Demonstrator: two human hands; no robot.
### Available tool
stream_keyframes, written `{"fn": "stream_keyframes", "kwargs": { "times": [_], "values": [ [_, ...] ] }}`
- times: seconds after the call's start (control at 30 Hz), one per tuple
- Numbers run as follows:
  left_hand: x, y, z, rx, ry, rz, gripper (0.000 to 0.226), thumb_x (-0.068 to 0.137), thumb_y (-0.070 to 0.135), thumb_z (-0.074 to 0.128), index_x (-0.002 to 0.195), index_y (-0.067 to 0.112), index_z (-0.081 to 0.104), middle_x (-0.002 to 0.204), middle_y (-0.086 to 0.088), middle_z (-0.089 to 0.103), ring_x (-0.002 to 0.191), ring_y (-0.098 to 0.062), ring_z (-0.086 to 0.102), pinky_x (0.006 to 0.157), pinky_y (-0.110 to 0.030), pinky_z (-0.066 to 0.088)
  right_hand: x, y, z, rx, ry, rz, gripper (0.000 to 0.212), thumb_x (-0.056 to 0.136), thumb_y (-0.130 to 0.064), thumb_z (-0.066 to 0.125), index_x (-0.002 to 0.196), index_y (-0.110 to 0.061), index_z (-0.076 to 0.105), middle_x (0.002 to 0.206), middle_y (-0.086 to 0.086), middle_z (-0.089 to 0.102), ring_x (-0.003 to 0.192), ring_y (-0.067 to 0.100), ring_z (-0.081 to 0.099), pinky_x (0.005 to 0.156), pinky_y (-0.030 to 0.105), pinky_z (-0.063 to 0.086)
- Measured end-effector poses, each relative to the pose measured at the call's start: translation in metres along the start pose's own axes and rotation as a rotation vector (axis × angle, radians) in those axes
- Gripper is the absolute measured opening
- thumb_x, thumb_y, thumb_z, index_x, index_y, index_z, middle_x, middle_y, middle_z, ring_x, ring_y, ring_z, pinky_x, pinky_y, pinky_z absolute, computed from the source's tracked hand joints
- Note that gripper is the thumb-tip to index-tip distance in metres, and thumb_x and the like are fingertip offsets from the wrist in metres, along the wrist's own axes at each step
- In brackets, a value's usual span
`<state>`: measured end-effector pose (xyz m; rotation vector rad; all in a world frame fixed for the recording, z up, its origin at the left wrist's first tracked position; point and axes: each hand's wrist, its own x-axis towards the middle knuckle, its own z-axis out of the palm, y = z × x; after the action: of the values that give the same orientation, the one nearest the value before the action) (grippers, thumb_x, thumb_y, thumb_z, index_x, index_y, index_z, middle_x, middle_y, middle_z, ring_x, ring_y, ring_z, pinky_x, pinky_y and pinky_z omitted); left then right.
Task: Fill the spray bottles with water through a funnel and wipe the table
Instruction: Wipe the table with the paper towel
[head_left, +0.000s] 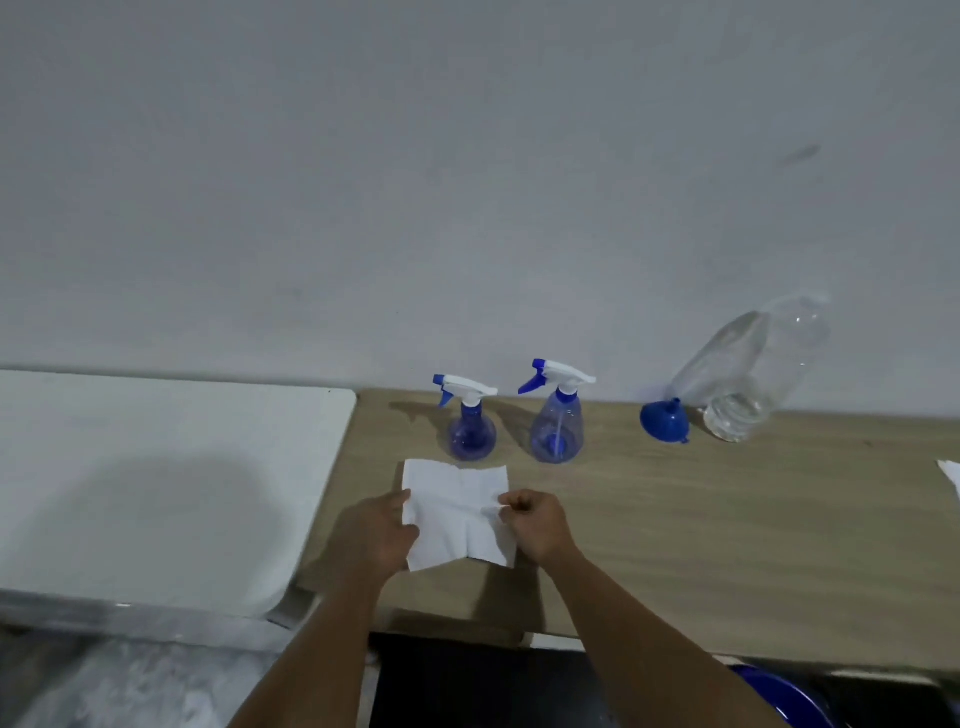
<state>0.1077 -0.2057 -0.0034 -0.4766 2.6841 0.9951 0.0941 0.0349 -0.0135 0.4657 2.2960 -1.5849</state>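
Observation:
A white paper towel (453, 512) lies spread on the wooden table (727, 519). My left hand (376, 535) grips its left edge and my right hand (535, 522) pinches its right edge. Behind the towel stand two spray bottles with white and blue trigger heads: a small round blue one (470, 423) and a taller clear blue one (557, 415). A blue funnel (665, 421) lies on its side to the right. Beside the funnel a large clear plastic bottle (748, 371) with a little water in it stands near the wall.
A white table (156, 467) adjoins the wooden one on the left. Another bit of white paper (950, 475) shows at the right edge. A blue object (779, 701) sits below the table's front edge. A plain grey wall runs behind everything.

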Motion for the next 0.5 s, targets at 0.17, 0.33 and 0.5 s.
{"fn": "stream_keyframes", "kwargs": {
  "times": [0.17,0.33,0.5],
  "values": [
    [0.025,-0.036,-0.012,0.208,0.013,0.167,0.064,0.077,0.038,0.065,0.14,0.027,0.057,0.132,0.0,0.065,0.114,-0.021,0.062,0.1,-0.033,0.049,0.0,0.001,0.04,-0.52,0.135,-0.144,0.027,0.095,-0.026,0.063,0.121,-0.022,0.071,0.127,0.001,0.061,0.115,0.022,0.062,0.097,0.032,0.051],
    [0.034,-0.055,0.001,0.452,0.152,0.419,0.059,0.09,0.04,0.046,0.143,0.016,0.051,0.147,-0.009,0.051,0.136,-0.03,0.046,0.113,-0.045,0.039,-0.013,0.0,0.069,-0.789,0.157,-0.323,0.05,0.102,-0.04,0.051,0.15,-0.028,0.046,0.156,0.002,0.042,0.142,0.025,0.041,0.114,0.041,0.037],
    [0.059,-0.065,0.024,0.683,0.056,0.685,0.068,0.101,0.053,0.02,0.155,0.012,0.027,0.165,-0.012,0.019,0.153,-0.033,0.011,0.12,-0.05,0.021,0.009,0.024,0.104,-0.965,0.053,-0.325,0.074,0.103,-0.049,0.028,0.165,-0.009,0.02,0.171,0.018,0.009,0.159,0.04,0.015,0.126,0.057,0.01]
  ]
}}
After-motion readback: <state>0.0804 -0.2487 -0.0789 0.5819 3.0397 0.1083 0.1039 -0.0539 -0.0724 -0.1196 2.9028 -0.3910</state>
